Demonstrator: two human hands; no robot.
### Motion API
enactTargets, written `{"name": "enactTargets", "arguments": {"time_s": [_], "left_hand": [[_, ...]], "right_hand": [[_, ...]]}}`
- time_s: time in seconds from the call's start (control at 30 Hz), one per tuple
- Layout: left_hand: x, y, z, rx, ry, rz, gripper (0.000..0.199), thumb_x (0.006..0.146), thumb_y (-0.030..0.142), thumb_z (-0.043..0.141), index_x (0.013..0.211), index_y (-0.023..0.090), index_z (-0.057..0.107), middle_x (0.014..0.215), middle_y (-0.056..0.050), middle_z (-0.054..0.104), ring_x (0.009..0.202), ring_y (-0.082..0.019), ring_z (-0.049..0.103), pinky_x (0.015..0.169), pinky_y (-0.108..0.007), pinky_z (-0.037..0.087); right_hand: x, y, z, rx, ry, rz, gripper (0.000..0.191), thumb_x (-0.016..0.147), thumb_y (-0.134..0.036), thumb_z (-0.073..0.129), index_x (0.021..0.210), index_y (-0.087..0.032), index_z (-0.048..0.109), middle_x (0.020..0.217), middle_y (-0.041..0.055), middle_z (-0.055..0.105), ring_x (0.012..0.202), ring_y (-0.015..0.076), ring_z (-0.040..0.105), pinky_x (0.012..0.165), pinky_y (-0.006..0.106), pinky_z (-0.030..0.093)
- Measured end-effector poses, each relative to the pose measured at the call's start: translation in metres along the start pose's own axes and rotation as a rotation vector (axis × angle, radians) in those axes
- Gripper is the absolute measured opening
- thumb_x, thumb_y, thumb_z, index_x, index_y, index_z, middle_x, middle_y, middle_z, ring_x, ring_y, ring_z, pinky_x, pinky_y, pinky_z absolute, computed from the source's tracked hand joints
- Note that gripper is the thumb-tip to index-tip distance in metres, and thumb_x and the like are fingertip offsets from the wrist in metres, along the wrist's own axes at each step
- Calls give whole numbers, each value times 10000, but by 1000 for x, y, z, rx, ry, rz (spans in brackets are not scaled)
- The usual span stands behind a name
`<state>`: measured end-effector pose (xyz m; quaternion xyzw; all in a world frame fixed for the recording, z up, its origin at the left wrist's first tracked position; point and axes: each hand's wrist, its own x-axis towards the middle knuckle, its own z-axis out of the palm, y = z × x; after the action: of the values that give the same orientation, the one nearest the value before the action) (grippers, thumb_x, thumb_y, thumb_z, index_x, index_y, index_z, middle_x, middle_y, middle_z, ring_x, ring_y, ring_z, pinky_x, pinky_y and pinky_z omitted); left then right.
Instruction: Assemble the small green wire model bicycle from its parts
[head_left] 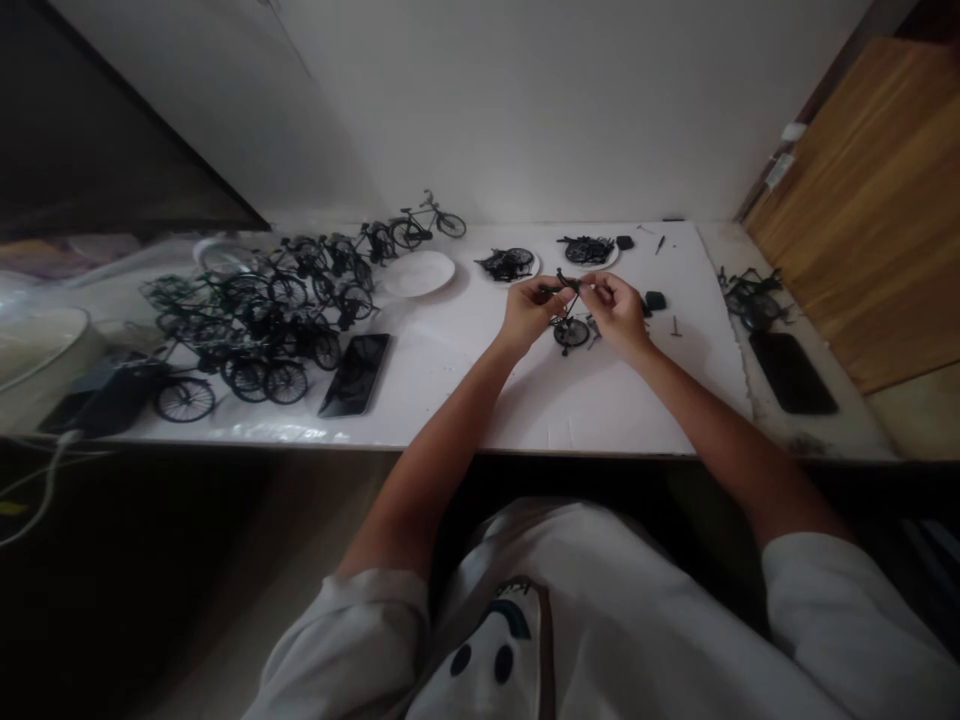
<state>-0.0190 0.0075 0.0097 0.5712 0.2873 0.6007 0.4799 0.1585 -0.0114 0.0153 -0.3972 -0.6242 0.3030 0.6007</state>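
Observation:
Between my two hands is a small black model bicycle [572,331], held upright over the white board with one spoked wheel lowest. My left hand [531,308] pinches it from the left near its top. From the right, the fingers of my right hand [616,307] close on its upper part. My fingers hide much of the frame. Just beyond my hands, white plates hold black bicycle parts: wheels and dark pieces [511,264] on one, a darker pile [587,249] on the other.
Many finished-looking model bicycles [262,310] crowd the left side. A white plate [420,273] and a phone [355,375] lie beside them. Small black blocks [655,300] and a T-shaped tool [675,327] lie right. Another dark phone [793,372] rests by the wooden panel [862,210].

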Motion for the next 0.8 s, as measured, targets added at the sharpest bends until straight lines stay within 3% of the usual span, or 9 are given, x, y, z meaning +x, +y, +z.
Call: {"name": "enactTargets", "arguments": {"time_s": [0.47, 0.8], "left_hand": [[2, 1, 0, -1, 11, -10, 603, 615, 674, 1036, 862, 164, 829, 847, -61, 808, 578, -78, 618, 545, -233, 515], [3, -1, -2, 29, -11, 1, 581, 662, 653, 1019, 896, 158, 824, 920, -88, 826, 636, -100, 646, 580, -251, 558]], "right_hand": [[0, 4, -1, 9, -37, 9, 539, 893, -739, 790, 1050, -224, 761, 743, -52, 381, 657, 139, 364, 627, 311, 325], [3, -7, -1, 13, -83, 78, 728, 782, -924, 762, 1010, -235, 705, 731, -46, 401, 649, 141, 341, 598, 303, 310]]}}
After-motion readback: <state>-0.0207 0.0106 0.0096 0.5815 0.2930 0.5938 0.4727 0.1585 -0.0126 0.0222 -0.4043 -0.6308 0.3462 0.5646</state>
